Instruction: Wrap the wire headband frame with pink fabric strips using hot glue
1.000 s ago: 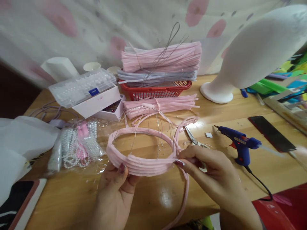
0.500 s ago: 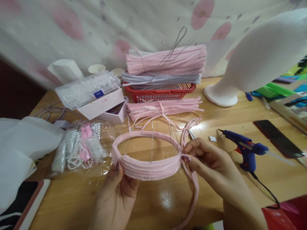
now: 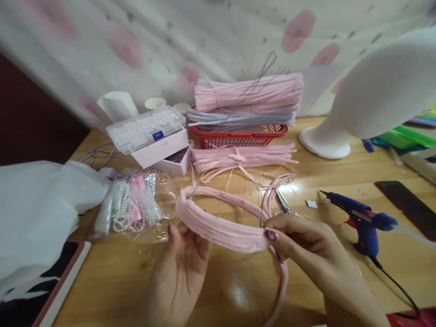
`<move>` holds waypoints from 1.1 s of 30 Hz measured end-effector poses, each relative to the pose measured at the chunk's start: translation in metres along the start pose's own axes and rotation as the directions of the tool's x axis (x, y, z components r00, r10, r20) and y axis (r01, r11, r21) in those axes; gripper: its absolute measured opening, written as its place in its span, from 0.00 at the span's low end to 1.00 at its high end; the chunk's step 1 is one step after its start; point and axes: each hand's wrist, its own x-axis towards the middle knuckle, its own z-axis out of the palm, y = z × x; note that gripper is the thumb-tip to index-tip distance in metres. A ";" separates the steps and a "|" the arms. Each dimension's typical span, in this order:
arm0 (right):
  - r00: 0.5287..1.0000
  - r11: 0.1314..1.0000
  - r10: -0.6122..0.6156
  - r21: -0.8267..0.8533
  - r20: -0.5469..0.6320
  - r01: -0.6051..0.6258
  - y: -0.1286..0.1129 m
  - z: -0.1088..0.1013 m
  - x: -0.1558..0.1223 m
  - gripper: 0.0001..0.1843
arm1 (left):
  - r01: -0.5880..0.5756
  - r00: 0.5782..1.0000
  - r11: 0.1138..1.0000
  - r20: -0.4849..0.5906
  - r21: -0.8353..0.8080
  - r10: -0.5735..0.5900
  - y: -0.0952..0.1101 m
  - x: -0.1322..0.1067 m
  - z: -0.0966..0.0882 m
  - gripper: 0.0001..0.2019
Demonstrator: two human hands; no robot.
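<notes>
A ring-shaped band of pink fuzzy pipe cleaners, several rows deep, hangs tilted over the table, its left end higher. Thin wires arch across its top. My right hand pinches the band's right end between thumb and fingers. Under the left part of the band is my left hand, palm up, thumb off the band and fingers loosely curled; the fingertips are partly hidden behind it. A loose pink strand trails down from near my right hand. Scissors lie just behind that hand.
A blue glue gun with a lit red light lies right, beside a dark phone. Behind are a pink bundle, a red basket and a white foam head. Bagged pearl strings and a bead box are left.
The band has tilted, its right end now lower, and its wire arch leans away. My left thumb has come off the band. The whole view has shifted, so things appear further right.
</notes>
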 end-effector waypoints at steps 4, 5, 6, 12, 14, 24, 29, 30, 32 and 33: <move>0.999 0.999 -0.039 -0.029 -0.031 0.038 -0.005 0.008 -0.002 0.13 | 0.021 0.993 0.986 0.115 0.165 -0.040 -0.013 -0.008 0.000 0.13; 0.998 0.998 -0.053 -0.036 -0.033 0.052 -0.006 0.011 -0.003 0.12 | 0.035 0.993 0.976 0.105 0.213 -0.058 -0.015 -0.010 -0.001 0.13; 0.997 0.997 -0.065 -0.046 -0.033 0.063 -0.007 0.013 -0.004 0.11 | 0.043 0.993 0.967 0.093 0.253 -0.069 -0.017 -0.011 -0.002 0.14; 0.992 0.987 -0.124 -0.105 -0.035 0.120 -0.012 0.024 -0.009 0.11 | -0.052 0.995 0.927 0.094 0.372 0.019 -0.027 -0.009 -0.013 0.16; 0.989 0.984 -0.141 -0.113 -0.050 0.134 -0.013 0.025 -0.009 0.10 | -0.087 0.995 0.918 0.076 0.387 0.063 -0.030 -0.008 -0.012 0.15; 0.979 0.979 -0.179 -0.116 -0.095 0.168 -0.012 0.027 -0.010 0.07 | -0.095 0.995 0.942 0.021 0.321 0.094 -0.038 -0.010 0.006 0.12; 0.990 0.997 -0.070 0.021 -0.122 0.073 -0.009 0.031 -0.016 0.06 | -0.081 0.996 0.960 -0.013 0.268 0.088 -0.037 -0.006 0.008 0.11; 0.990 0.997 -0.074 0.024 -0.119 0.077 -0.009 0.031 -0.017 0.06 | -0.082 0.996 0.962 -0.018 0.261 0.090 -0.036 -0.006 0.009 0.11; 0.989 0.995 -0.094 0.009 -0.116 0.096 -0.008 0.032 -0.018 0.06 | -0.081 0.996 0.965 -0.026 0.250 0.090 -0.035 -0.005 0.010 0.10; 0.988 0.994 -0.105 -0.005 -0.115 0.105 -0.007 0.032 -0.018 0.05 | -0.079 0.996 0.966 -0.025 0.247 0.088 -0.035 -0.005 0.010 0.10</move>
